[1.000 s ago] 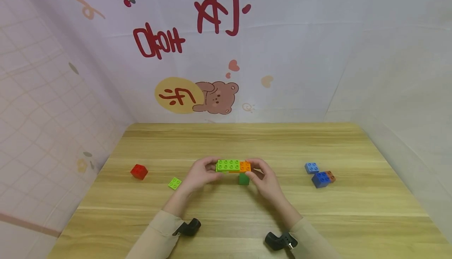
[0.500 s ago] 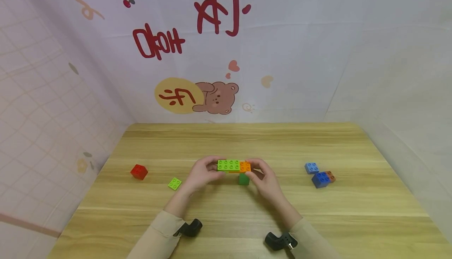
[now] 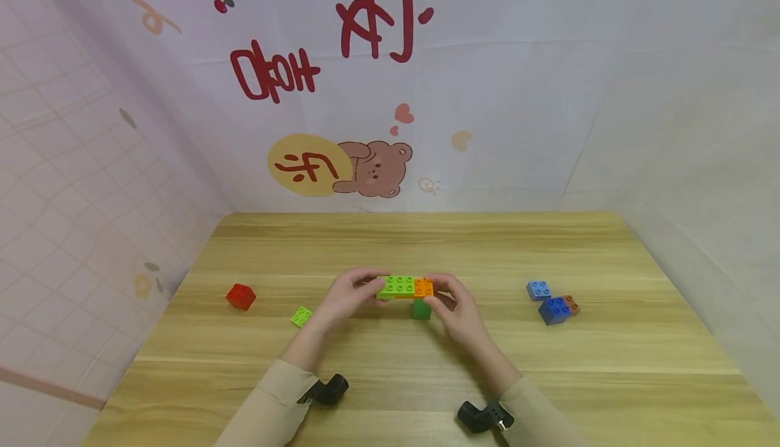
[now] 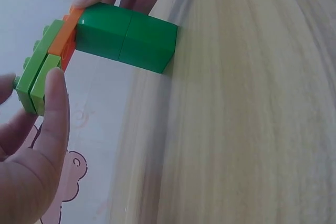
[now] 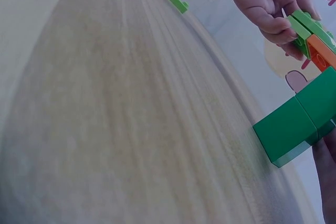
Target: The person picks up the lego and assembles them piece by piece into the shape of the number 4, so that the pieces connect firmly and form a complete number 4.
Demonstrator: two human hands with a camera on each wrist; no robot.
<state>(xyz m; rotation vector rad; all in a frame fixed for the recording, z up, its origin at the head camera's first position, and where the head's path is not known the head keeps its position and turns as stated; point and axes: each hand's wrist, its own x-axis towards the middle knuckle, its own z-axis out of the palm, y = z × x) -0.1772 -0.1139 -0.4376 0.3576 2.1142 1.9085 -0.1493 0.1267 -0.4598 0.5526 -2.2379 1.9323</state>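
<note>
A light green brick (image 3: 402, 286) with two rows of studs lies across the top of an assembled block piece, beside studs of an orange brick (image 3: 423, 288). Beneath the orange one, a column of two dark green bricks (image 4: 126, 38) reaches down to the tabletop. Under the overhanging left end sits a second, smaller light green brick (image 4: 41, 90). My left hand (image 3: 347, 298) pinches this end, thumb on the top studs and fingers below. At the other end, my right hand (image 3: 457, 306) grips the orange brick between thumb and fingers.
On the wooden table (image 3: 390, 379), a red brick (image 3: 240, 296) and a flat light green brick (image 3: 301, 316) lie to the left. A light blue brick (image 3: 539, 290), a dark blue brick (image 3: 554, 311) and a brown brick (image 3: 571, 305) sit together at the right. White printed cloth hangs behind.
My left thumb has moved from the near side of the light green brick up onto its top, covering the left studs. The right hand and loose bricks stay put.
</note>
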